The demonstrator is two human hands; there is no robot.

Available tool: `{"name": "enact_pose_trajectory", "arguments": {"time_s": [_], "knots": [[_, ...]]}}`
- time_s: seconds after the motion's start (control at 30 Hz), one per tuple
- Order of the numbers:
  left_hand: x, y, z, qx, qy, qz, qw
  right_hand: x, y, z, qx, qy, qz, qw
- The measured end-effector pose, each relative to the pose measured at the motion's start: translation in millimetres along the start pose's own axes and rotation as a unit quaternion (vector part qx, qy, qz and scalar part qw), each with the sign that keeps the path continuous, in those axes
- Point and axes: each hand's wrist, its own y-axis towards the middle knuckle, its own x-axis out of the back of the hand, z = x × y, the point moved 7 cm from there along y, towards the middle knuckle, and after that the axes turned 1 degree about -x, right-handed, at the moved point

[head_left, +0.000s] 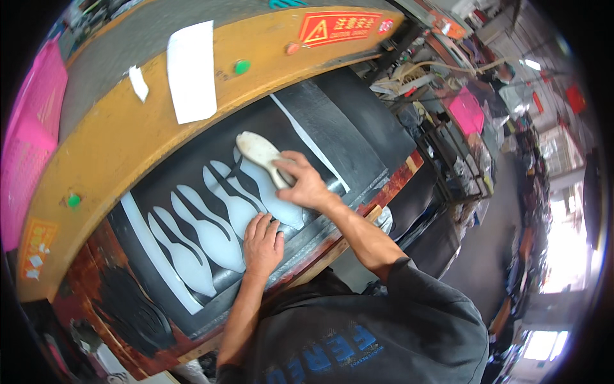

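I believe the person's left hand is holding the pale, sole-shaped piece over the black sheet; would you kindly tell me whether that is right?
Not quite: the head view shows the person's right hand holding the pale, sole-shaped piece over the black sheet; the left hand lies apart from it.

Worktop (82, 265): mottled reddish-brown surface, runs slantwise from lower left to upper right; lighter wooden edging on the near side. Black sheet (185, 171) covers most of the middle. Across it, a row of pale rounded shapes (217, 242) with narrow curving necks; loose pieces or cut openings, cannot tell. Pale strip (160, 255) toward the left end. Dark thin pieces (137, 317), heaped and overlapping, at the left end.
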Motion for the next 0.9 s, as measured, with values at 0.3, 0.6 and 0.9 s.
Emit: {"name": "enact_pose_trajectory", "arguments": {"time_s": [0.3,0.6,0.9], "knots": [[32.9,6.0,26.3,0.122,-0.173,-0.153,0.965,106.8,-2.4,2.8,-0.106,0.181,-0.064,0.976],[3.5,27.4,2.6,0.000,-0.012,-0.061,0.998,61.0,-8.1,-22.3,0.072,-0.172,-0.070,0.980],[-10.5,18.5,16.1,0.026,0.014,-0.008,1.000,50.4,0.3,-35.5,-0.003,-0.122,-0.079,0.989]]}}
